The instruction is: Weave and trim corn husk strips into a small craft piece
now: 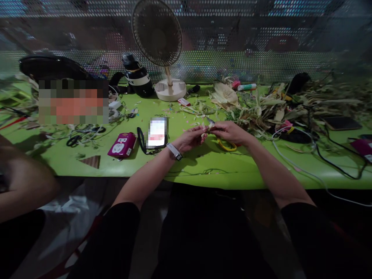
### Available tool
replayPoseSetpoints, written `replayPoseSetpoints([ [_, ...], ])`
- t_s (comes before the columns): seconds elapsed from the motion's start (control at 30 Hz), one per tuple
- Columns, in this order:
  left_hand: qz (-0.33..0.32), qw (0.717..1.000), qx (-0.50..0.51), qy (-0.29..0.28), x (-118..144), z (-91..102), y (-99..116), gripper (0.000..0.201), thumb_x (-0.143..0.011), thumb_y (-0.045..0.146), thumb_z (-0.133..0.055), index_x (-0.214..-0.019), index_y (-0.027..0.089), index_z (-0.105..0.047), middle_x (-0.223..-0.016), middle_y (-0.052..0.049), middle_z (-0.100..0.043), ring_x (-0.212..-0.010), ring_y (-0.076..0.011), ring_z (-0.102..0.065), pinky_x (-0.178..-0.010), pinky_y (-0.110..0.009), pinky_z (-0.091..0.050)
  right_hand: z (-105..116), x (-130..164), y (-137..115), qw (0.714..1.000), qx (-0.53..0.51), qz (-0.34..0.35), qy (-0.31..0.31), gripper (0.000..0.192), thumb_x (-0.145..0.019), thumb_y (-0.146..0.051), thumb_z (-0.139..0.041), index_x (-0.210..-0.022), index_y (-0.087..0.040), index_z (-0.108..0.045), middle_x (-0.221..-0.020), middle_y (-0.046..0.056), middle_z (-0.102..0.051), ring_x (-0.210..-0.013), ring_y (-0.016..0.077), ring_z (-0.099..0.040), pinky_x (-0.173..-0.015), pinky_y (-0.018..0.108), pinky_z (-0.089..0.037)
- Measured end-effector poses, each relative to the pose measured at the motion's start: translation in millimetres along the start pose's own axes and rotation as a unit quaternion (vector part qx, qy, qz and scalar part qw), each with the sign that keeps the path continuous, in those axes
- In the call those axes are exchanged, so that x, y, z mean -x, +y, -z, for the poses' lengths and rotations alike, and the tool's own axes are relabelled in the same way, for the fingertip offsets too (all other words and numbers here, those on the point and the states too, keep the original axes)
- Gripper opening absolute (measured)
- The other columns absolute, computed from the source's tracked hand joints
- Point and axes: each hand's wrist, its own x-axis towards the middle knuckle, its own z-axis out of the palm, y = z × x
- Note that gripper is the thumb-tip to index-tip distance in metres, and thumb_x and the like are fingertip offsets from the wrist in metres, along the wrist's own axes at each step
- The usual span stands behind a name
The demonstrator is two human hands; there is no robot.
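Near the front edge of the green bench [203,170], yellow-handled scissors [225,144] are gripped in the right hand [229,132], fingers closed through the handles. A small pale husk scrap [204,131] is pinched in the left hand [190,139], just beside the blades. A phone [157,133] and pink box [122,145] lie left. Husks [261,104] are piled toward the right, a fan [162,42] at the back edge.

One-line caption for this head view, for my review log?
Over a green table, the right hand works yellow-handled scissors on a small husk piece pinched by the left hand.
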Motion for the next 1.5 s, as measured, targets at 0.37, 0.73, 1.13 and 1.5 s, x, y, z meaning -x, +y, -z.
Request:
replayPoseSetpoints([
  [0.37, -0.016, 0.999, -0.040, -0.031, 3, 5.0, 11, 0.016, -0.079, 0.018, -0.074, -0.094, 0.015, -0.070, -0.065, 0.001, -0.065, -0.055, -0.0061, -0.060, -0.056, -0.017, -0.048, -2, 3, 0, 0.989, -0.129, -0.072, 0.012, 0.029, -0.084, -0.045, -0.063, -0.088, -0.018, -0.069, -0.072, 0.000, -0.061, -0.064, 0.0122, -0.052, -0.063, 0.026, -0.042],
  [0.73, -0.116, 0.990, -0.021, 0.074, -3, 6.0, 2, 0.026, -0.070, 0.028, -0.082, -0.086, 0.016, -0.065, -0.075, 0.003, -0.069, -0.066, -0.0063, -0.065, -0.064, -0.017, -0.049, -35, -9, 20, 0.967, -0.194, -0.095, 0.139, 0.025, -0.074, -0.034, -0.067, -0.094, -0.019, -0.069, -0.094, 0.005, -0.072, -0.088, 0.0190, -0.065, -0.089, 0.039, -0.052],
  [1.13, -0.220, 0.954, -0.199, -0.042, 4, 0.0, 4, 0.049, -0.071, 0.028, -0.081, -0.114, 0.017, -0.059, -0.068, 0.004, -0.064, -0.060, -0.0070, -0.059, -0.063, -0.021, -0.048, -22, -6, -1, 0.978, -0.122, -0.096, 0.139, 0.052, -0.076, -0.071, -0.062, -0.070, -0.020, -0.054, -0.058, -0.004, -0.051, -0.054, 0.0102, -0.045, -0.055, 0.026, -0.037],
  [1.5, -0.305, 0.944, -0.045, 0.113, -12, 16.0, 10, 0.022, -0.075, 0.028, -0.077, -0.093, 0.021, -0.066, -0.069, 0.003, -0.065, -0.063, -0.0068, -0.061, -0.065, -0.020, -0.050, -28, -12, 5, 0.920, -0.330, -0.128, 0.168, 0.054, -0.067, -0.070, -0.073, -0.074, -0.021, -0.052, -0.055, -0.006, -0.058, -0.046, 0.0086, -0.054, -0.049, 0.023, -0.047],
])
